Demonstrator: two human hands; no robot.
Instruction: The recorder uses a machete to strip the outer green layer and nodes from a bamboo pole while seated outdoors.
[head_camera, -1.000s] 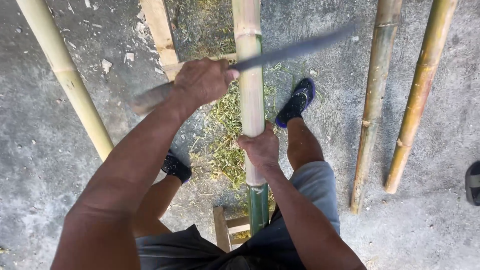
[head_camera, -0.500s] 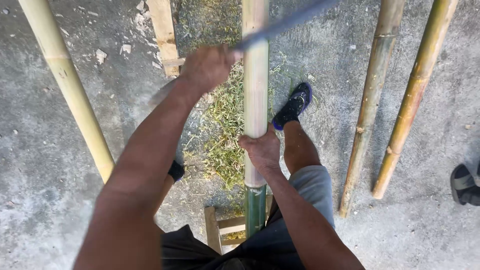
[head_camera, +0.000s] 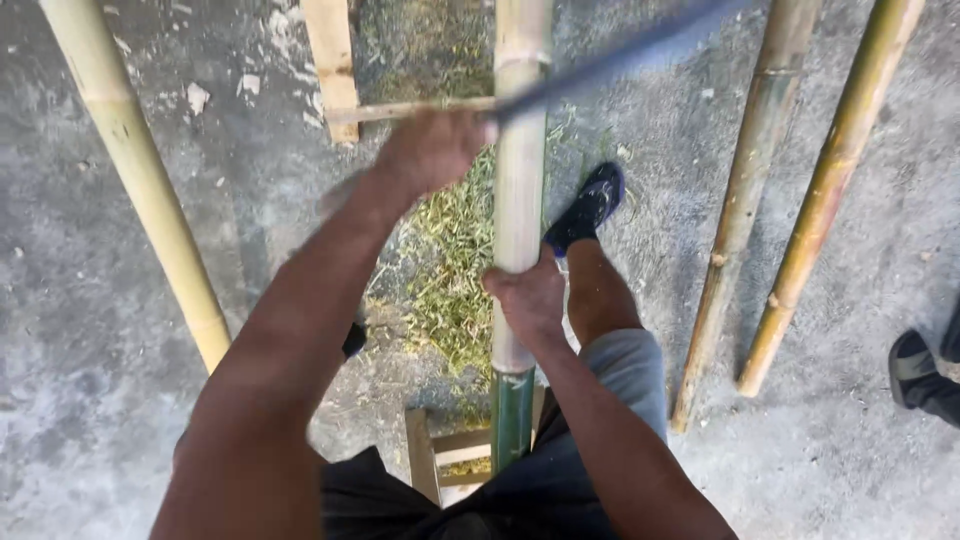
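Blade (head_camera: 620, 55) has slid up the bamboo pole (head_camera: 520, 200); loose poles (head_camera: 750, 200) flank it.

The left hand (head_camera: 432, 150) has slid the long blade (head_camera: 610, 60) farther up the bamboo pole (head_camera: 520, 190). The blade's tip now leaves the picture.

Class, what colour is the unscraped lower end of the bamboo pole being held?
Dark green, head view.

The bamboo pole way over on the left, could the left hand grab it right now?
Probably not: the left hand is shut on the long blade at the middle pole, and the left bamboo pole lies well aside.
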